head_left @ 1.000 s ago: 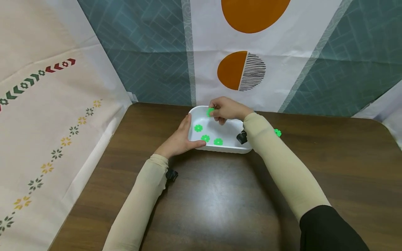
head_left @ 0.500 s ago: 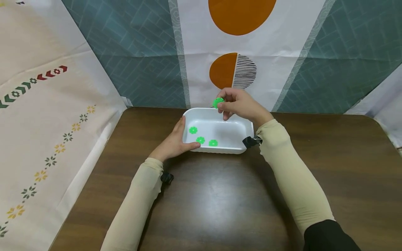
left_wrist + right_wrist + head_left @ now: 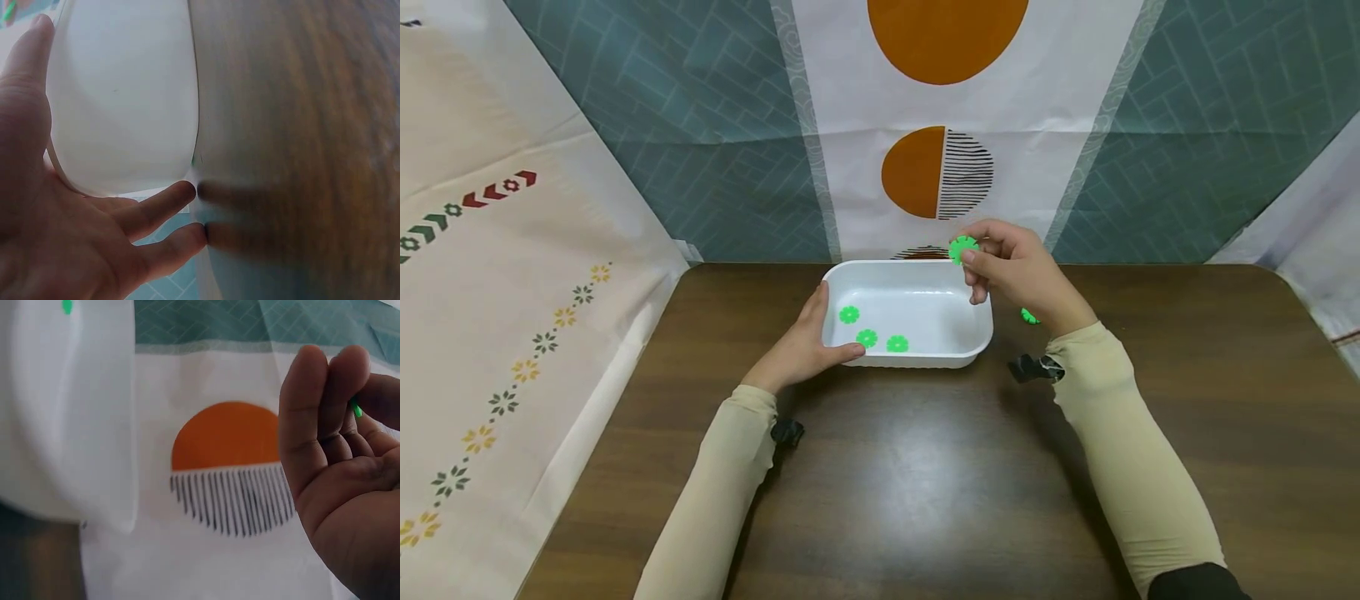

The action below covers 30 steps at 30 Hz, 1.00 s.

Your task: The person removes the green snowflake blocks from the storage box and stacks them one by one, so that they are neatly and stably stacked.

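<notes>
A white rectangular tray [image 3: 925, 321] sits at the back of the table, with green notched plastic discs [image 3: 897, 343] lying in its left half. My left hand [image 3: 801, 346] rests against the tray's left end, thumb along the front rim. In the left wrist view, that hand's fingers [image 3: 165, 209] are extended and spread beneath the tray's end. My right hand [image 3: 1018, 271] pinches another green notched disc [image 3: 962, 248] between thumb and fingers, above the tray's back right corner. From the right wrist, only a sliver of the pinched disc [image 3: 357, 409] shows.
One more green disc [image 3: 1030, 317] lies on the brown wooden table [image 3: 917, 467] right of the tray, partly hidden by my right hand. A patterned cloth [image 3: 940, 175] hangs behind the table. A pale embroidered cloth [image 3: 565, 317] borders its left side.
My right hand has lifted the disc from over the tray's back left and carried it rightward. My left hand stays on the tray. The head view has shifted slightly.
</notes>
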### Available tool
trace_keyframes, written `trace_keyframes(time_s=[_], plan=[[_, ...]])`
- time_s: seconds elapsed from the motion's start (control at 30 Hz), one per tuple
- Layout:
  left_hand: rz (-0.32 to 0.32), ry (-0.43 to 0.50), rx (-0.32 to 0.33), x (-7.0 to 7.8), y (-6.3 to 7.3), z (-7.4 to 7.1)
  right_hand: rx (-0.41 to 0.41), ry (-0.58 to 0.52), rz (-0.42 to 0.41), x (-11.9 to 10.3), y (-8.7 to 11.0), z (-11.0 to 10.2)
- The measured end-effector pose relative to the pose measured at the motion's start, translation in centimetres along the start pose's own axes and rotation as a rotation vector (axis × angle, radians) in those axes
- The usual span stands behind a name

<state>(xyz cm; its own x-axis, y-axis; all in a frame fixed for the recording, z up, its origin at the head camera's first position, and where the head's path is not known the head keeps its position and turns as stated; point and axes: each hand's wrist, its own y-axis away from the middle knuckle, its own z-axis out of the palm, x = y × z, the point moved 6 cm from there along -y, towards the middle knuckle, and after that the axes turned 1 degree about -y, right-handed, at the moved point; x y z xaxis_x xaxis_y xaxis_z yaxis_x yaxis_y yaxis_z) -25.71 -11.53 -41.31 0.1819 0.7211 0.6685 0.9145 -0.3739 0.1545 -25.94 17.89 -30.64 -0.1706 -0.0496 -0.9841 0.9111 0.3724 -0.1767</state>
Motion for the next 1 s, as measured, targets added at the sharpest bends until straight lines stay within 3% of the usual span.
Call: trace_keyframes(time_s=[0.2, 0.4, 0.73, 1.0], plan=[[0.001, -0.007, -0.009, 0.2, 0.1, -0.1, 0.079, 0.005, 0.059, 1.5, 1.8, -2.1], [-0.007, -0.020, -0.003, 0.0, 0.1, -0.2, 0.080, 0.039, 0.072, 2.1, 2.1, -3.4], [-0.010, -0.005, -0.003, -0.1, 0.2, -0.1, 0.099, -0.053, 0.097, 3.0, 2.5, -5.7], [0.003, -0.020, -0.012, 0.2, 0.0, 0.2, 0.164, 0.040, 0.174, 4.3, 3.2, -8.3]])
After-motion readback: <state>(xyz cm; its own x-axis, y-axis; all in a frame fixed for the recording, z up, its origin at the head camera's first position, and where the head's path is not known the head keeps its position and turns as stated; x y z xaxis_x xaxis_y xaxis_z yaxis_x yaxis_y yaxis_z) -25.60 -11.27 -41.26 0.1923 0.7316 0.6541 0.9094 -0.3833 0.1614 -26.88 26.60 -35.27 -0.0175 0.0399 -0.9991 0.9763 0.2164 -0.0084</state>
